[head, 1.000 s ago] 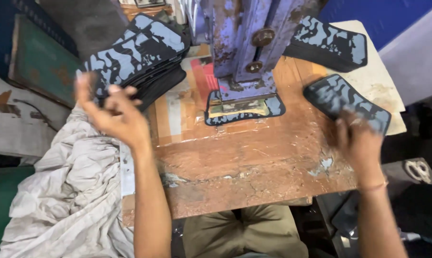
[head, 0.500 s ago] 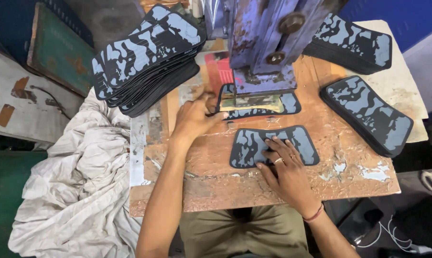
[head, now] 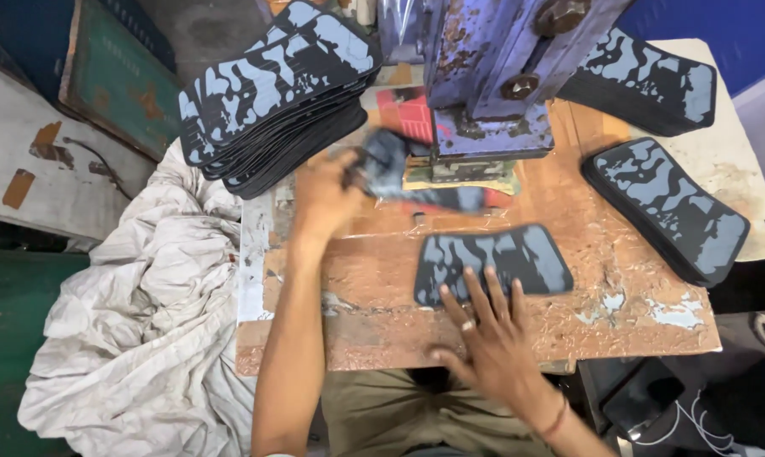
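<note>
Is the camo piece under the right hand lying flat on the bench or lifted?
Flat. The piece lies fully on the bench, with the right hand's fingers spread on its near edge.

Flat camouflage piece (head: pixel 492 262) on table, blurred piece (head: pixel 399 173) lifted

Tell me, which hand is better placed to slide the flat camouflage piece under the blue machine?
Probably the right hand. Its fingers already rest on the flat piece lying on the table, just in front of the machine. The left hand is busy holding another, blurred piece.
</note>
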